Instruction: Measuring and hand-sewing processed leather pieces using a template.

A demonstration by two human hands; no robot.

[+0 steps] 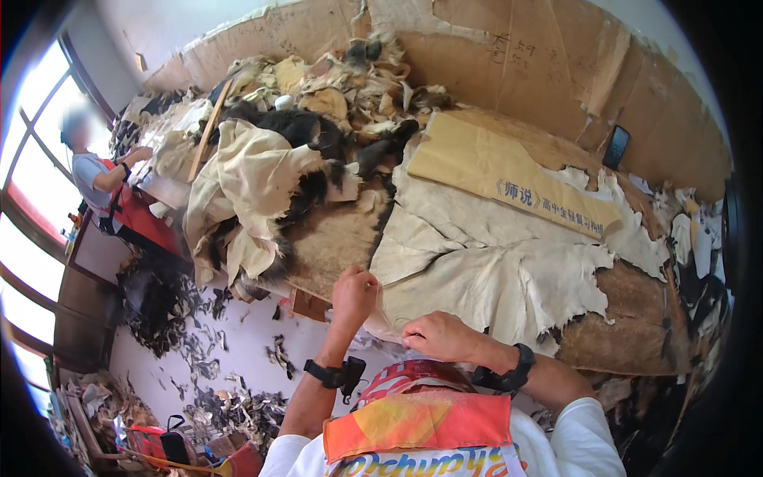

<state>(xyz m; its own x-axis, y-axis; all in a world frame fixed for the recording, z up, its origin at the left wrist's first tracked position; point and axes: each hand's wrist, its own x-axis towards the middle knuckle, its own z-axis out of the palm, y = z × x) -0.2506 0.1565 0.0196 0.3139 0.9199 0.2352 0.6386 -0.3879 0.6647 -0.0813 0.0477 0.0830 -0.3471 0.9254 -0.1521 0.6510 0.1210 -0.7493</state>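
Observation:
A large pale hide (493, 254) lies flesh side up on the worktable in front of me, with ragged edges and a dark crease running in from its left side. My left hand (355, 300) is closed at the hide's near left edge, fingers curled on it. Lower and to the right, my right hand (441, 335) is also closed, with the near edge pinched in its fingers. A thin strip of the hide spans the gap between both hands. The fingertips of each hand are partly hidden. Across the hide's far part lies a long tan paper pattern (509, 176) with printed characters.
Left of the hide, a pile of cream and black furs (254, 171) covers the table, a wooden stick (211, 131) among them. A phone (616, 148) leans on the cardboard wall (509, 71). Another person (99, 171) works at far left. Dark scraps (199, 326) litter the floor.

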